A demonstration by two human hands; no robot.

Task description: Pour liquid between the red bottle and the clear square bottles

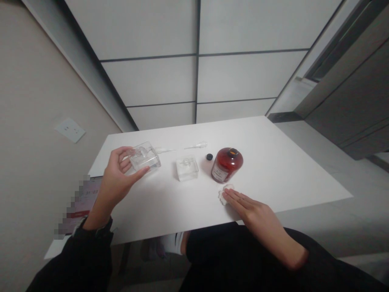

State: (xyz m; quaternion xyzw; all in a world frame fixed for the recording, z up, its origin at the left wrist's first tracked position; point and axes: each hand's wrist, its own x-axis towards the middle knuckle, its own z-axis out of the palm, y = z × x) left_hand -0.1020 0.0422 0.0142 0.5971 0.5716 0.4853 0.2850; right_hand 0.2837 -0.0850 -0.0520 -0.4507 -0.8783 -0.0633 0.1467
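Note:
My left hand [115,174] is closed around a clear square glass bottle [146,157], lifted and tilted over the left part of the white table [267,162]. My right hand [257,213] presses its fingers, held together, onto a crumpled white tissue [223,198] near the table's front edge. Just beyond the tissue stands an amber-red bottle [227,164] with a pale label and an uncapped mouth. A small black cap [209,157] lies to its left. A second clear square glass bottle [187,168] stands between my hands.
Two clear plastic droppers, the right dropper [199,145] and the left dropper [165,150], lie toward the back. A phone or tablet [85,202], partly blurred out, sits at the left edge. White panelled doors [161,77] rise behind the table; a wall socket [70,129] is at left.

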